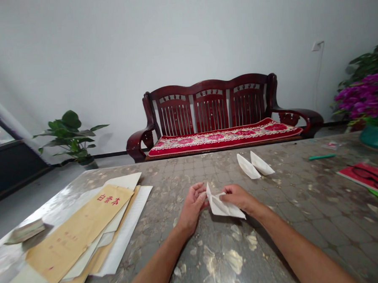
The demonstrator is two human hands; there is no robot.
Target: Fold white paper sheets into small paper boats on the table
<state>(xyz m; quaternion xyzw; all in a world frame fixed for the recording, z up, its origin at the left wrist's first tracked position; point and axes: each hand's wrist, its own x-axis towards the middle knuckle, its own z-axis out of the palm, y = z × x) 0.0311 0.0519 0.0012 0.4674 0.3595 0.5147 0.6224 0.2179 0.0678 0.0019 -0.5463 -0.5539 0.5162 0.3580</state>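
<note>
A white folded paper (226,208), partly opened out with one pointed end standing up, is held just above the table between my hands. My right hand (238,196) pinches its upper right part, with the fingertips partly hidden in the folds. At the paper's left edge, my left hand (194,204) has its fingers loosely curled and its thumb against the paper. Farther back on the table lie two white folded paper boats, a left one (248,167) and a right one (261,163), side by side.
Brown paper booklets (82,227) and loose sheets are piled on the left, by a small worn stack of paper (25,231). On the right are a green pen (322,157), a red booklet (352,174), glasses (373,178) and purple flowers (367,92). A wooden bench (210,89) stands behind the table.
</note>
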